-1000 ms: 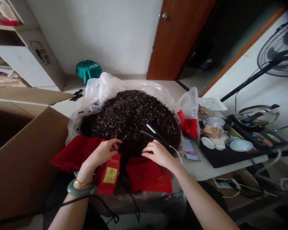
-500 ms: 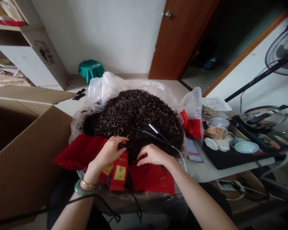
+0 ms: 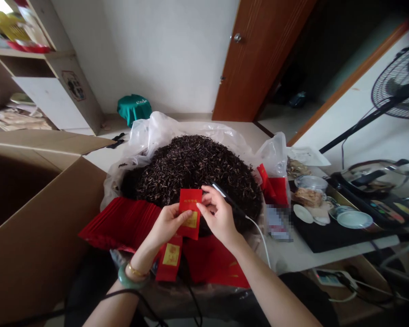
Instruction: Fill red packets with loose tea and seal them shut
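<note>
A small red packet [image 3: 190, 200] with gold writing and a yellow label is held upright between both hands. My left hand [image 3: 166, 223] grips its lower left side, thumb across the front. My right hand [image 3: 221, 217] pinches its right edge near the top. Behind them rises a heap of dark, twisted dried leaves [image 3: 197, 159], looking like tea, in a clear plastic bag [image 3: 158, 127]. A black tong-like tool [image 3: 233, 202] on a white cable lies on the heap, partly behind my right hand. Below the hands are another labelled packet [image 3: 171, 256] and flat red packets [image 3: 214, 263].
A tight row of red packets [image 3: 122, 222] stands left of the heap, beside an open cardboard box [image 3: 51, 222]. More red packets [image 3: 277, 190] lie at the bag's right. Farther right are a plastic tub [image 3: 308, 190], small dishes [image 3: 354, 219] and a glass-lidded appliance [image 3: 375, 175].
My left hand has come right and now holds a red packet up in front of the heap. My right hand has risen from the flat packets to its edge. The view has tilted slightly upward.
</note>
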{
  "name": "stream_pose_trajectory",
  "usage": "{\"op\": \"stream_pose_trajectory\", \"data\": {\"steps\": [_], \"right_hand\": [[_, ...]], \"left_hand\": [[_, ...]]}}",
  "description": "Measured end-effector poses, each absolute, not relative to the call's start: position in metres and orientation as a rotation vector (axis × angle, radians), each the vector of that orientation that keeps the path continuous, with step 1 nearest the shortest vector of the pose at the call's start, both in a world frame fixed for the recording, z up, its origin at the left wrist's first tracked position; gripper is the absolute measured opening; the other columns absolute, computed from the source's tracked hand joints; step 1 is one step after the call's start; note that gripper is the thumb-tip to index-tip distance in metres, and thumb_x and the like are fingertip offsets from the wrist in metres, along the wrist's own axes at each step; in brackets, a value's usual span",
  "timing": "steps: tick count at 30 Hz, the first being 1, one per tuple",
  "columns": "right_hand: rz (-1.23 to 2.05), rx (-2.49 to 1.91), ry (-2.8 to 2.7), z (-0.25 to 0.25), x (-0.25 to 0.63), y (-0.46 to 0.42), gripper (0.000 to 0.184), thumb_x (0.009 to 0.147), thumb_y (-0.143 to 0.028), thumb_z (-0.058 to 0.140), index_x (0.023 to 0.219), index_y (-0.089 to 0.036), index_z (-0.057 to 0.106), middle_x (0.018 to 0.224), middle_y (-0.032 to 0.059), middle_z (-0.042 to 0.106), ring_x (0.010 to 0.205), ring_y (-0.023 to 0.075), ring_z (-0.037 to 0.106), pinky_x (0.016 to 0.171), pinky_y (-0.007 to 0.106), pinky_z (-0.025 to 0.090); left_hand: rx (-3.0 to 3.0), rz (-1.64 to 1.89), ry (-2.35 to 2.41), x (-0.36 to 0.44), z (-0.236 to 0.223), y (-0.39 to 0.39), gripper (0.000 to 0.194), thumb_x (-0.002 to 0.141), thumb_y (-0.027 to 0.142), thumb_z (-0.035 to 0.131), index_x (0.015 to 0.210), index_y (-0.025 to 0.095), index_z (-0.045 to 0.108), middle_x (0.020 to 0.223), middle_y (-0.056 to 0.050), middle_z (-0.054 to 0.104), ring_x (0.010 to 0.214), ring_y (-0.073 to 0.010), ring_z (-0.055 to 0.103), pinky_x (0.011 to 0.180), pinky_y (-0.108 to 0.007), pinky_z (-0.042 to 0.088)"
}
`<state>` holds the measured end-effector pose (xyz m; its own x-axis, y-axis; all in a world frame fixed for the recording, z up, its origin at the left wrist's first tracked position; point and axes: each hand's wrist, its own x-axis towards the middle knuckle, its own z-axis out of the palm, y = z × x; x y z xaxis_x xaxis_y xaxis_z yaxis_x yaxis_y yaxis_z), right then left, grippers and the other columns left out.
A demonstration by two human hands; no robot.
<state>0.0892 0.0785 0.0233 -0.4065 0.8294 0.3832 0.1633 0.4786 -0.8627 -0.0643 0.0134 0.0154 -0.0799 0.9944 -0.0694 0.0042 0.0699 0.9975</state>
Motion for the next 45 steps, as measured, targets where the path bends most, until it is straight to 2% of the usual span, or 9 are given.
{"op": "stream_pose_trajectory", "data": {"steps": [2, 5, 13, 19, 23, 29, 36, 41, 45], "right_hand": [[0.680, -0.760, -1.999, 0.026, 0.085, 0.079, 0.059, 0.084, -0.023, 0.056, 0.139, -0.020, 0.039, 0.114, 0.0134, 0.059, 0.101, 0.0237, 0.059, 0.079, 0.038, 0.056], [0.302, -0.648, -2.235, 0.033, 0.083, 0.082, 0.056, 0.086, -0.019, 0.053, 0.141, -0.021, 0.040, 0.124, 0.0145, 0.055, 0.118, 0.0286, 0.048, 0.100, 0.050, 0.045], [0.055, -0.621, -2.239, 0.036, 0.079, 0.084, 0.021, 0.091, -0.021, 0.051, 0.106, -0.021, 0.066, 0.107, 0.0132, 0.062, 0.106, 0.0278, 0.052, 0.091, 0.049, 0.046], [0.336, -0.591, -2.320, 0.056, 0.085, 0.101, 0.021, 0.090, -0.023, 0.051, 0.073, -0.020, 0.062, 0.071, 0.0056, 0.062, 0.077, 0.0203, 0.057, 0.075, 0.035, 0.049], [0.777, -0.837, -2.118, 0.056, 0.095, 0.105, 0.014, 0.086, -0.030, 0.056, 0.081, -0.020, 0.063, 0.079, 0.0053, 0.069, 0.076, 0.0187, 0.064, 0.073, 0.031, 0.051], [1.424, -0.799, -2.100, 0.042, 0.100, 0.096, 0.028, 0.077, -0.041, 0.066, 0.092, -0.017, 0.071, 0.089, 0.0056, 0.074, 0.085, 0.0230, 0.068, 0.079, 0.036, 0.053], [1.268, -0.660, -2.152, 0.037, 0.103, 0.085, 0.028, 0.090, -0.038, 0.052, 0.104, -0.023, 0.071, 0.102, 0.0036, 0.073, 0.101, 0.0226, 0.065, 0.104, 0.045, 0.039], [1.627, -0.606, -2.073, 0.043, 0.106, 0.084, 0.041, 0.085, -0.055, 0.055, 0.105, -0.022, 0.070, 0.102, 0.0052, 0.072, 0.099, 0.0240, 0.065, 0.094, 0.040, 0.048], [1.837, -0.628, -1.870, 0.037, 0.109, 0.088, 0.043, 0.084, -0.056, 0.057, 0.108, -0.024, 0.070, 0.109, 0.0053, 0.071, 0.110, 0.0234, 0.062, 0.103, 0.042, 0.042]], "left_hand": [[1.157, 1.209, 1.380, -0.065, 0.015, 0.013, 0.039, 0.076, 0.046, 0.063, 0.091, 0.011, 0.071, 0.080, -0.007, 0.074, 0.066, -0.0198, 0.064, 0.057, -0.026, 0.049], [1.211, 1.226, 1.456, -0.067, 0.015, 0.013, 0.035, 0.075, 0.044, 0.064, 0.084, 0.011, 0.072, 0.075, -0.005, 0.072, 0.064, -0.0187, 0.061, 0.056, -0.025, 0.047], [1.219, 1.302, 1.490, -0.066, 0.022, 0.015, 0.032, 0.074, 0.042, 0.062, 0.083, 0.013, 0.071, 0.070, -0.001, 0.068, 0.061, -0.0155, 0.056, 0.056, -0.023, 0.043], [1.317, 1.284, 1.665, -0.074, 0.022, 0.019, 0.025, 0.072, 0.036, 0.065, 0.082, 0.015, 0.073, 0.067, 0.000, 0.069, 0.061, -0.0152, 0.057, 0.056, -0.022, 0.043], [1.151, 1.350, 1.589, -0.086, 0.021, 0.020, 0.033, 0.070, 0.044, 0.069, 0.081, 0.014, 0.074, 0.065, -0.003, 0.071, 0.056, -0.0166, 0.060, 0.052, -0.024, 0.046], [1.089, 1.356, 1.561, -0.082, 0.019, 0.018, 0.027, 0.065, 0.041, 0.073, 0.078, 0.017, 0.077, 0.068, -0.004, 0.073, 0.057, -0.0181, 0.064, 0.051, -0.026, 0.051], [0.738, 1.575, 1.370, -0.072, 0.015, 0.020, 0.048, 0.071, 0.058, 0.065, 0.090, 0.014, 0.069, 0.083, -0.006, 0.072, 0.074, -0.0208, 0.067, 0.061, -0.032, 0.059], [0.728, 1.593, 1.299, -0.069, 0.008, 0.019, 0.050, 0.075, 0.061, 0.061, 0.089, 0.014, 0.069, 0.081, -0.007, 0.072, 0.071, -0.0202, 0.067, 0.063, -0.031, 0.057], [0.788, 1.532, 1.284, -0.073, 0.011, 0.019, 0.051, 0.075, 0.062, 0.061, 0.089, 0.014, 0.070, 0.082, -0.008, 0.073, 0.074, -0.0216, 0.068, 0.067, -0.032, 0.057]]}}
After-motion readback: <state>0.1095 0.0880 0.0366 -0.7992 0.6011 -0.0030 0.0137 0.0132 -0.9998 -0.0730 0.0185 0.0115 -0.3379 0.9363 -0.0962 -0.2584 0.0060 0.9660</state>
